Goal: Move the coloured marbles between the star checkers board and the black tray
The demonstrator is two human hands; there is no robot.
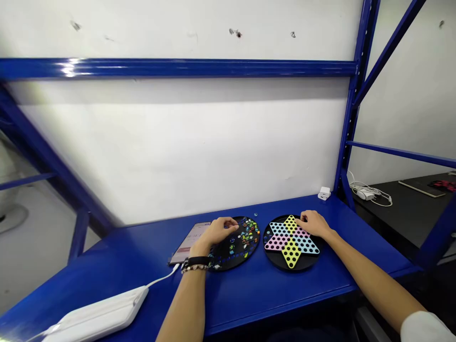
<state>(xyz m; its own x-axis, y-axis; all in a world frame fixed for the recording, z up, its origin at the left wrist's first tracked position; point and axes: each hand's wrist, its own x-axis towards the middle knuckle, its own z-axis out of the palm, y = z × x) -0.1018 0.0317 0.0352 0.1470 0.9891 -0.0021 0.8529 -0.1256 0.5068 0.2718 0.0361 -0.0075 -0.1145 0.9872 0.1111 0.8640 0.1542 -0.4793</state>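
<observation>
Left hand (217, 232) and right hand (313, 224) rested lightly on the boards

Across the scene ran a blue-painted steel shelf (270, 297). Near its middle lay a round black marble board (228, 255), scattered with coloured glass marbles (249, 233). Just to its right sat a round black star board (272, 262), its six-pointed star painted yellow, pink and pale blue. Both boards looked thin, stiff and fairly light, best taken by the rim. The marbles looked small, slick and ready to roll, so each would probably need a careful pinch.

The left hand curled palm-down over the marble board's left side; whether its fingers pinched a marble could not be told. The right hand lay loosely open across the star board's far right edge, holding nothing visible.
</observation>
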